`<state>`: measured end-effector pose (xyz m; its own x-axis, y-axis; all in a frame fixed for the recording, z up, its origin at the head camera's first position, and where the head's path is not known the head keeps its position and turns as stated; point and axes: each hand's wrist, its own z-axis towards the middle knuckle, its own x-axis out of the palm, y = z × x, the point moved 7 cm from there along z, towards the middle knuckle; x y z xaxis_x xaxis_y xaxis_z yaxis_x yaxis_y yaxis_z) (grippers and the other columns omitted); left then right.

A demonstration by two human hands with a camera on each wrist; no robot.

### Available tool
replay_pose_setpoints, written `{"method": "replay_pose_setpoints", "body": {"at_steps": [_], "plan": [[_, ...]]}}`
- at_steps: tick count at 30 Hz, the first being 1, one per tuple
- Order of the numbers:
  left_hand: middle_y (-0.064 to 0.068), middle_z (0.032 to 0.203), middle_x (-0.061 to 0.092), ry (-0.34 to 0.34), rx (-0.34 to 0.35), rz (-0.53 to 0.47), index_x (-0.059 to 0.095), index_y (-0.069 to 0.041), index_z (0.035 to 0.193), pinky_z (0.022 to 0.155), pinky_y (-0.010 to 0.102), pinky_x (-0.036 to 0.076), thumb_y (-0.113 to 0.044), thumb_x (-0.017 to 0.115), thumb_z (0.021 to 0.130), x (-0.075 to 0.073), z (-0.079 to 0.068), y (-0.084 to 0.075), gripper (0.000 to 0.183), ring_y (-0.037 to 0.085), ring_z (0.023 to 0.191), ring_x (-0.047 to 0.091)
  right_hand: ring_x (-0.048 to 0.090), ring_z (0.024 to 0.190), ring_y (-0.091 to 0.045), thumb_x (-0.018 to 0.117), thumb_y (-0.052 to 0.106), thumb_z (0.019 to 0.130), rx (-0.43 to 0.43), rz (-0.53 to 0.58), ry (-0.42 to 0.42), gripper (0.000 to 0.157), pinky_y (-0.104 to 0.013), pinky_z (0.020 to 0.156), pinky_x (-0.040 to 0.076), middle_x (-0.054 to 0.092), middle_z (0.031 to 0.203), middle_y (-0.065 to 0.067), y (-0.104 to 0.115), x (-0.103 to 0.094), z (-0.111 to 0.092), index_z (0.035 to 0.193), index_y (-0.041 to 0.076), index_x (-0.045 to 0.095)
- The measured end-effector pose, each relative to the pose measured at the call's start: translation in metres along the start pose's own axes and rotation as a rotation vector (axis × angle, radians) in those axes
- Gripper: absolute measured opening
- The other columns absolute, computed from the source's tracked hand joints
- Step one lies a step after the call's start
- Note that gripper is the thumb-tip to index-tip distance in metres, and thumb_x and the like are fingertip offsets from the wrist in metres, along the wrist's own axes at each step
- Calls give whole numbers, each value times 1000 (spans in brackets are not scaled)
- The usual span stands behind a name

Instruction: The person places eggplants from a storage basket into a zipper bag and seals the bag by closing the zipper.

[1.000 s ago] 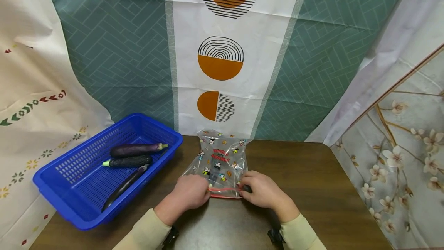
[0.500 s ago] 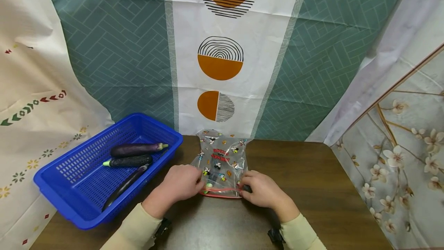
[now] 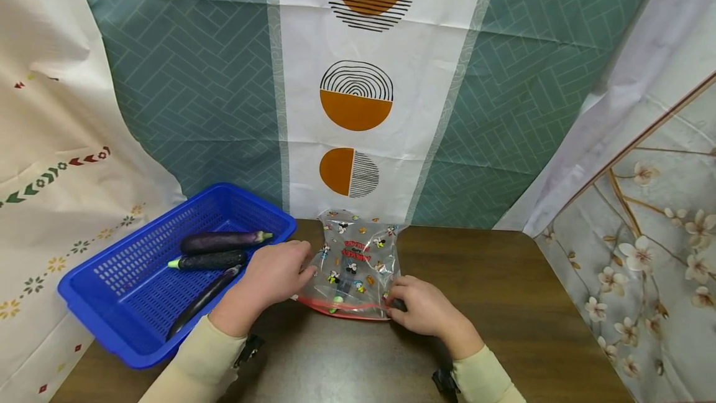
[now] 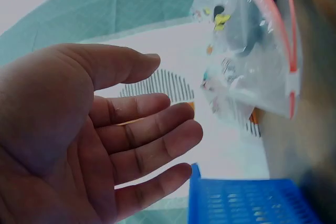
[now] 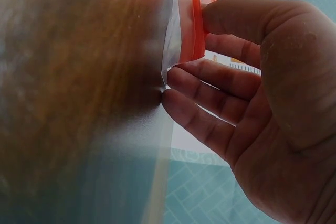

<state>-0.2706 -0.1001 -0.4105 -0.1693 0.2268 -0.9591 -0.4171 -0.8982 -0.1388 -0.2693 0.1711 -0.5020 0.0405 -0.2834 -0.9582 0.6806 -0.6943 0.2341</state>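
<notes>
A clear zip bag [image 3: 358, 260] with cartoon prints and a red-edged mouth lies on the table. Inside it a dark shape with a green end [image 3: 338, 300] shows through, perhaps an eggplant. My right hand [image 3: 419, 306] pinches the bag's near right corner; in the right wrist view the thumb meets the red strip [image 5: 191, 19]. My left hand [image 3: 276, 272] is over the bag's left side, near the basket. In the left wrist view its fingers [image 4: 157, 145] are relaxed and hold nothing, apart from the bag. A white slider [image 4: 294, 83] sits on the red zip there.
A blue perforated basket [image 3: 100, 278] stands at the left, holding a purple eggplant [image 3: 220, 241], a dark one with a green tip [image 3: 209, 260] and a slender one [image 3: 201, 303]. The brown table [image 3: 481, 291] meets a patterned cloth [image 3: 358, 198] behind.
My left hand has let go of the bag's mouth and moved left and away, towards the basket. The red left end of the mouth is now uncovered. My right hand stays put.
</notes>
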Motion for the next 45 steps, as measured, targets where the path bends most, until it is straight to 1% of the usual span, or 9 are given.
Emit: {"method": "replay_pose_setpoints", "body": {"at_steps": [3, 9, 17, 22, 27, 30, 36, 39, 45], "plan": [[-1, 77, 59, -7, -10, 5, 66, -14, 90, 56, 41, 50, -26, 82, 98, -9, 1, 6, 22, 20, 67, 61, 62, 94, -12, 86, 23, 95, 5, -6, 1, 6, -37, 81, 60, 66, 101, 10, 0, 1, 0, 96, 22, 80], [2, 85, 64, -16, -28, 11, 71, -11, 99, 66, 47, 57, -26, 82, 98, -27, 3, 16, 19, 25, 74, 66, 61, 94, -11, 87, 23, 94, 14, -9, 3, 7, -37, 81, 60, 66, 101, 10, 0, 1, 0, 96, 23, 80], [1, 82, 60, -47, -26, 6, 69, -10, 98, 61, 45, 55, -26, 82, 98, -45, 1, 26, 20, 24, 73, 63, 63, 95, -13, 85, 24, 96, 6, 1, 8, 5, -39, 82, 60, 66, 102, 10, -1, 1, 1, 97, 22, 81], [4, 85, 61, -22, -51, 18, 69, -9, 101, 62, 47, 55, -27, 80, 100, -51, 2, 35, 22, 24, 73, 61, 63, 96, -13, 84, 25, 97, 8, 4, 13, 5, -39, 82, 60, 66, 103, 10, -1, 1, 1, 98, 22, 81], [8, 94, 67, 3, -71, 30, 71, -6, 110, 67, 53, 59, -27, 79, 101, -57, 3, 46, 24, 28, 79, 66, 62, 95, -13, 85, 25, 96, 5, -1, 4, 5, -38, 81, 59, 66, 103, 9, 0, 0, 1, 97, 22, 81], [9, 97, 68, 18, -86, 29, 71, -5, 113, 67, 55, 60, -26, 78, 101, -60, 4, 54, 25, 28, 80, 68, 63, 96, -13, 85, 25, 96, 6, -2, 6, 4, -38, 82, 60, 66, 103, 9, 0, 0, 1, 98, 22, 81], [12, 103, 69, 60, -104, 11, 71, -2, 119, 68, 55, 60, -28, 76, 102, -64, 3, 73, 31, 25, 80, 66, 62, 95, -13, 84, 24, 97, 6, 5, 17, 5, -38, 82, 59, 66, 103, 8, 0, 0, 2, 98, 21, 81], [16, 112, 71, 77, -102, 3, 70, 1, 128, 73, 56, 62, -29, 77, 103, -65, 3, 81, 40, 27, 85, 69, 61, 94, -13, 84, 25, 97, 1, 8, 17, 5, -38, 81, 59, 66, 103, 8, 0, 0, 2, 98, 21, 80], [22, 124, 72, 109, -123, -11, 68, 2, 134, 87, 62, 62, -31, 76, 105, -67, 4, 96, 45, 37, 101, 73, 61, 94, -13, 85, 24, 97, 7, 6, 13, 5, -38, 81, 59, 66, 104, 8, 0, 0, 1, 98, 21, 81]]}}
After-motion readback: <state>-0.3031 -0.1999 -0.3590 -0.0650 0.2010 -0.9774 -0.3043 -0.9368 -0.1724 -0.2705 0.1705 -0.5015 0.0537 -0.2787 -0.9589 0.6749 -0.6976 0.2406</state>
